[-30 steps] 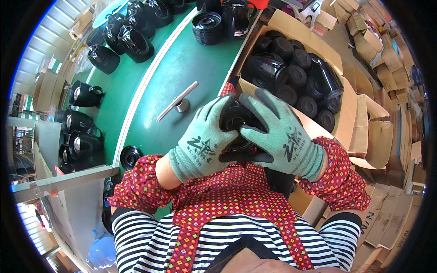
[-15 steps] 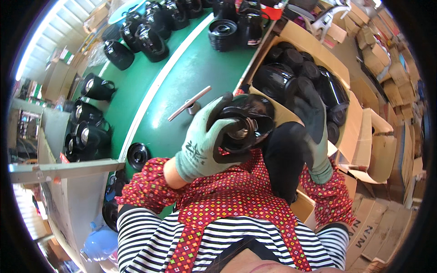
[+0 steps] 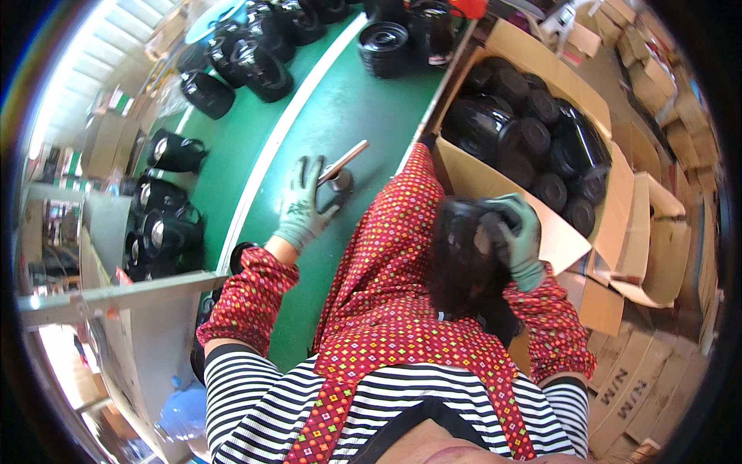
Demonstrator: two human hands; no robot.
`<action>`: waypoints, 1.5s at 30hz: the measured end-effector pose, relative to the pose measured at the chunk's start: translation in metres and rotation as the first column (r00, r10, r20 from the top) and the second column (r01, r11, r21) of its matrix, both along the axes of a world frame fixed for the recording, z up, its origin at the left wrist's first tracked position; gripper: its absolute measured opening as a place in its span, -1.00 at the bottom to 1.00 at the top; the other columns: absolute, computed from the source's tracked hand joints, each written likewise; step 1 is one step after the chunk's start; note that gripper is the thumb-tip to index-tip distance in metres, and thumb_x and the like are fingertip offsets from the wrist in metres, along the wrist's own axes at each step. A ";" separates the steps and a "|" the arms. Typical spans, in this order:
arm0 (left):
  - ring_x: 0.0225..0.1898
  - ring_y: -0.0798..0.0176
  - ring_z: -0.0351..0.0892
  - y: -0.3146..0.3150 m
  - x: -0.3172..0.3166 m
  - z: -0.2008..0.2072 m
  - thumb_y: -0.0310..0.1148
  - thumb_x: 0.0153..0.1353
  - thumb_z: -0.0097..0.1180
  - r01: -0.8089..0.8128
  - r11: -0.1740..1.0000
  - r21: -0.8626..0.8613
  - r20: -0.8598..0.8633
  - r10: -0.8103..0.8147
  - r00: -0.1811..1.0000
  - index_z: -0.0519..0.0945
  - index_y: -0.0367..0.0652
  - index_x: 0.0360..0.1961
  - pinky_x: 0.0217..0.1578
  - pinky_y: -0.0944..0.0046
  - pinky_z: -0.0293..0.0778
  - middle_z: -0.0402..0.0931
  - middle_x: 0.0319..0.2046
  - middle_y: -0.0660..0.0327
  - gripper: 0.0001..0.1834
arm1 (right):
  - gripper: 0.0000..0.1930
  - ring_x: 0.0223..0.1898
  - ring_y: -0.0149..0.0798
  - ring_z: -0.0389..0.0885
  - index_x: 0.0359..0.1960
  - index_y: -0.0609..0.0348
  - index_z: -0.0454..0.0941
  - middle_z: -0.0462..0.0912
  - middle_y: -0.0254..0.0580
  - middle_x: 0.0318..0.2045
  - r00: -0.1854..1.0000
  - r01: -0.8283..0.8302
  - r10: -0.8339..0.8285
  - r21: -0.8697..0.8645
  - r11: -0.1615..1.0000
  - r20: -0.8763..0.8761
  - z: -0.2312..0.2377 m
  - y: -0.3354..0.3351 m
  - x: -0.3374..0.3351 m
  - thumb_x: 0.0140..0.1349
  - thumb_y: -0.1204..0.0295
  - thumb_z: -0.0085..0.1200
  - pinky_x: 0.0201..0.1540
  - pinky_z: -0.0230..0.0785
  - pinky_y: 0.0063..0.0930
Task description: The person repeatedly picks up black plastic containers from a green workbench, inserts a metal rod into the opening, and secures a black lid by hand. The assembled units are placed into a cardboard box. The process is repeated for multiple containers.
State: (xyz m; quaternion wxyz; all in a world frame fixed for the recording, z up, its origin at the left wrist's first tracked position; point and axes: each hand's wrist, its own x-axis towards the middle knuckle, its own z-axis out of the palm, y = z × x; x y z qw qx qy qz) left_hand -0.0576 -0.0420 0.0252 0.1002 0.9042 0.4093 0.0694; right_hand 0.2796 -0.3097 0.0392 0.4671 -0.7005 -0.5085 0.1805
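Observation:
My left hand (image 3: 303, 207), in a pale green glove with dark fingertips, reaches over the green bench. Its fingers and thumb are apart around the lower end of a T-shaped tool (image 3: 344, 161). That tool has a flat bar across a round metal piece (image 3: 340, 180); whether the glove touches it I cannot tell. On my lap at the right, a glossy black jug (image 3: 456, 251) lies against the red patterned apron (image 3: 386, 309). Gripping its right end is my gloved right hand (image 3: 519, 240), slightly blurred. The jug's mouth is not visible.
An open carton (image 3: 595, 131) of black jugs and round black parts stands right of my lap. More black jugs (image 3: 263, 73) stand at the bench's far left, others (image 3: 174, 232) at its left side. Stacked black lids (image 3: 382, 50) sit at the far edge.
My left hand has let go of the jug and moved left to the T-shaped tool. My right hand has come from beside the carton onto the jug, which is now tipped over on my lap.

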 end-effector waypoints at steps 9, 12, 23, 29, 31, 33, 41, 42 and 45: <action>0.25 0.24 0.60 0.046 0.011 -0.031 -0.73 0.32 0.15 0.124 0.885 -0.449 0.395 0.072 0.916 0.52 -0.14 0.43 0.18 0.32 0.51 0.61 0.29 0.10 -0.36 | -0.74 0.20 0.18 0.61 0.09 0.27 0.66 0.68 0.10 0.10 0.982 -0.162 0.173 0.133 0.978 -0.074 0.018 -0.012 -0.011 0.41 0.55 0.11 0.33 0.40 -0.02; -0.03 0.42 0.58 0.014 0.045 0.039 -0.71 0.39 0.12 0.218 0.842 -0.494 0.468 0.046 0.883 0.49 -0.24 0.44 -0.05 0.38 0.53 0.61 0.25 0.13 -0.41 | -0.63 0.29 0.19 0.54 0.14 0.16 0.67 0.65 0.02 0.21 0.943 -0.317 0.314 0.014 0.948 0.108 0.062 0.018 0.023 0.30 0.42 0.20 0.40 0.30 0.13; 0.13 -0.22 0.69 -0.001 0.160 0.171 0.17 0.31 0.26 0.706 0.557 -0.438 0.598 -0.406 0.691 0.49 -0.49 0.34 0.05 -0.02 0.65 0.49 0.25 -0.40 -0.10 | -0.66 -0.11 -0.01 0.67 0.14 0.18 0.55 0.68 -0.07 -0.09 0.924 -0.381 0.346 0.437 0.815 0.161 -0.017 0.139 0.069 0.36 0.48 0.25 0.03 0.50 -0.17; 0.12 -0.19 0.58 -0.014 0.216 0.118 -0.18 0.21 0.27 0.955 0.125 -0.270 0.794 -0.532 0.294 0.66 -0.29 0.14 0.23 -0.14 0.44 0.59 0.08 -0.07 -0.47 | -0.61 0.28 0.08 0.52 0.26 0.28 0.52 0.51 0.09 0.23 0.896 -0.430 0.438 0.385 0.817 0.073 -0.065 0.123 0.044 0.46 0.41 0.16 0.42 0.35 -0.12; 0.06 -0.12 0.53 -0.035 0.220 0.105 -0.11 0.14 0.30 0.955 0.164 -0.246 0.761 -0.578 0.295 0.66 -0.17 0.13 0.19 -0.08 0.38 0.57 0.00 0.04 -0.44 | -0.59 0.32 0.09 0.50 0.29 0.28 0.48 0.49 0.11 0.26 0.831 -0.535 0.555 0.327 0.779 0.039 -0.088 0.126 0.049 0.47 0.41 0.14 0.43 0.34 -0.11; -0.03 -0.04 0.53 -0.064 0.231 0.119 -0.07 0.11 0.31 0.879 0.377 -0.291 0.636 -0.611 0.472 0.65 -0.12 -0.01 0.06 -0.10 0.40 0.54 -0.09 0.11 -0.52 | -0.63 0.34 0.11 0.48 0.28 0.25 0.47 0.51 0.12 0.24 0.716 -0.592 0.691 0.438 0.676 -0.099 -0.086 0.138 0.042 0.51 0.43 0.08 0.42 0.34 -0.07; -0.05 0.00 0.50 -0.079 0.226 0.115 -0.04 0.05 0.33 0.856 0.399 -0.329 0.625 -0.588 0.514 0.64 -0.06 0.00 0.10 -0.11 0.34 0.54 -0.09 0.13 -0.49 | -0.58 0.29 0.15 0.50 0.21 0.26 0.54 0.55 0.04 0.15 0.738 -0.478 0.665 0.604 0.637 -0.117 -0.043 0.134 0.025 0.32 0.49 0.25 0.36 0.39 0.01; -0.12 -0.02 0.54 -0.073 0.221 0.106 -0.04 0.11 0.31 0.895 0.354 -0.271 0.720 -0.543 0.432 0.69 -0.08 -0.09 0.07 -0.13 0.37 0.58 -0.13 0.10 -0.57 | -0.61 0.23 0.15 0.54 0.18 0.25 0.56 0.55 0.01 0.14 0.860 -0.447 0.508 0.537 0.715 0.040 -0.041 0.127 0.020 0.32 0.51 0.23 0.30 0.43 0.01; -0.21 -0.08 0.66 -0.023 0.188 0.062 -0.03 0.42 0.12 0.986 -0.023 -0.166 0.980 -0.114 0.163 0.74 -0.16 -0.43 0.10 -0.29 0.42 0.66 -0.37 0.11 -0.55 | -0.47 0.10 0.12 0.57 0.12 0.17 0.58 0.59 -0.01 0.04 0.903 -0.383 0.373 0.005 0.924 0.216 0.012 0.091 0.038 0.16 0.20 0.38 0.24 0.40 0.03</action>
